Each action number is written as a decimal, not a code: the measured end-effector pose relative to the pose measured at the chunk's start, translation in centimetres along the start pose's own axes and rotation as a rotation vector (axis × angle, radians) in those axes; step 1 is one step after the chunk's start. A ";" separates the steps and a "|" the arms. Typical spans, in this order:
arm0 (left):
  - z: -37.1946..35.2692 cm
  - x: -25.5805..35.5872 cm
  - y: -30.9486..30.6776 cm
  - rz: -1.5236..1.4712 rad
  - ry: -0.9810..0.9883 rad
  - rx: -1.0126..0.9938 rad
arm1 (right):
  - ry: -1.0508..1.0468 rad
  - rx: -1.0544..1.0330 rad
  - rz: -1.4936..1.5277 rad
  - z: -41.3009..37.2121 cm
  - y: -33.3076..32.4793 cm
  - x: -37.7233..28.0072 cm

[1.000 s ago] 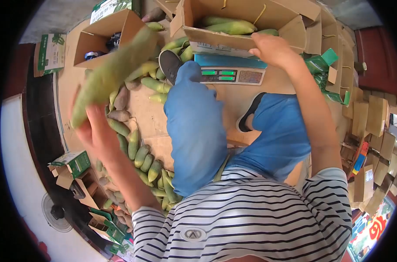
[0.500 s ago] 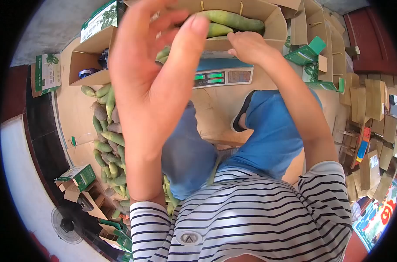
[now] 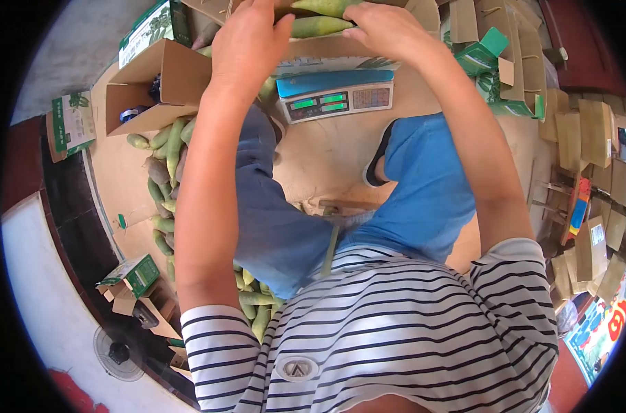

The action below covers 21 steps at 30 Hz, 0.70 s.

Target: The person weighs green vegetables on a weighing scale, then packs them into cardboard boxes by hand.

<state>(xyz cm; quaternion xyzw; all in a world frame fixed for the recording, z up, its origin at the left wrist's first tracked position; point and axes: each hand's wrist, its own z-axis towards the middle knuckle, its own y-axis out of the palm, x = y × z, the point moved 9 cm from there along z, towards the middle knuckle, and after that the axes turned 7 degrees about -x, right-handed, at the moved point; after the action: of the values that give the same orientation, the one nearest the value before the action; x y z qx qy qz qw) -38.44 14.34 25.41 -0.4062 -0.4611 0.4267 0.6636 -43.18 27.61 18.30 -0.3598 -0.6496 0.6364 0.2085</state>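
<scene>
Head view, looking straight down past my striped shirt (image 3: 395, 323) and blue trousers (image 3: 285, 227).

1. Surface. I sit on a floor covered with brown cardboard sheeting (image 3: 320, 162). A weighing scale (image 3: 335, 98) with lit green digits stands on it ahead of my knees. A cardboard box (image 3: 327, 58) rests on the scale's platform, at the top edge of the frame.

2. Hands. My left hand (image 3: 247, 41) is palm down over the box's near left corner. Its fingers curl forward out of sight, so I cannot tell how far it is closed or what it has hold of. My right hand (image 3: 389, 31) lies loosely spread over the box's right side, and its fingertips touch the end of a long green vegetable (image 3: 316, 26) without wrapping it. That vegetable lies crosswise inside the box, between both hands, with a second one (image 3: 323, 5) just behind it.

3. Room. A pile of similar vegetables (image 3: 163, 186) runs along the floor beside my left leg. An open carton (image 3: 148, 89) stands beyond the pile, with green printed cartons (image 3: 68, 124) near it. Flattened cardboard stacks (image 3: 588, 138) fill the right side. A floor fan (image 3: 117, 352) stands at lower left, near a pale wall (image 3: 44, 296).
</scene>
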 end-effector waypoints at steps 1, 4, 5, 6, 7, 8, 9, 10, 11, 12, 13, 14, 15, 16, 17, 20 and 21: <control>0.2 -0.6 0.7 0.020 0.018 -0.035 | 0.005 0.002 -0.004 0.0 0.0 0.0; 0.8 -2.1 3.8 0.029 -0.023 -0.224 | 0.027 -0.056 0.019 0.1 -0.1 -0.5; 0.9 -2.6 4.8 0.028 -0.052 -0.299 | 0.019 -0.040 0.026 0.0 -0.2 -0.8; 0.8 -2.6 5.4 0.031 -0.032 -0.296 | 0.011 -0.023 0.033 0.1 -0.4 -1.0; 0.7 -2.6 6.0 0.034 -0.011 -0.294 | 0.002 -0.004 0.040 0.1 -0.7 -1.2; 0.6 -2.5 6.5 0.037 0.012 -0.290 | 0.000 0.011 0.046 0.2 -0.8 -1.4; 0.5 -2.4 7.2 0.059 0.011 -0.338 | -0.002 0.029 0.048 0.3 -0.9 -1.5; 0.4 -2.3 7.9 0.091 0.025 -0.368 | -0.004 0.047 0.049 0.4 -1.1 -1.6; 0.2 -2.3 8.7 0.122 0.038 -0.397 | 0.001 0.028 0.040 0.7 -1.1 -1.6; 0.0 -2.2 9.0 0.153 0.048 -0.429 | 0.004 0.006 0.034 1.1 -0.8 -1.6; -0.2 -2.0 9.2 0.145 0.042 -0.443 | 0.006 -0.017 0.030 1.3 -0.5 -1.6; -0.2 -1.9 9.4 0.162 0.045 -0.454 | 0.006 -0.015 0.024 1.5 -0.2 -1.4; -0.2 -2.0 9.6 0.180 0.047 -0.465 | 0.005 -0.013 0.020 1.8 0.0 -1.3; -0.1 -2.0 9.8 0.198 0.050 -0.474 | 0.004 -0.011 0.014 2.0 0.1 -1.2; -0.1 -2.0 9.8 0.220 0.048 -0.476 | 0.011 -0.014 0.023 2.2 0.4 -1.1; 0.0 -1.8 10.0 0.282 0.060 -0.459 | 0.025 0.022 0.041 2.5 -0.1 -0.9; 0.1 -1.8 10.4 0.301 0.068 -0.446 | 0.020 0.058 0.045 2.6 -0.2 -0.7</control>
<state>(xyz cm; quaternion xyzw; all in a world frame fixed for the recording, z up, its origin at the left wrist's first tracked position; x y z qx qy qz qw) -40.88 15.80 15.23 -0.6203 -0.4556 0.3947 0.5019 -44.63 25.39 18.33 -0.3747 -0.6203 0.6559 0.2110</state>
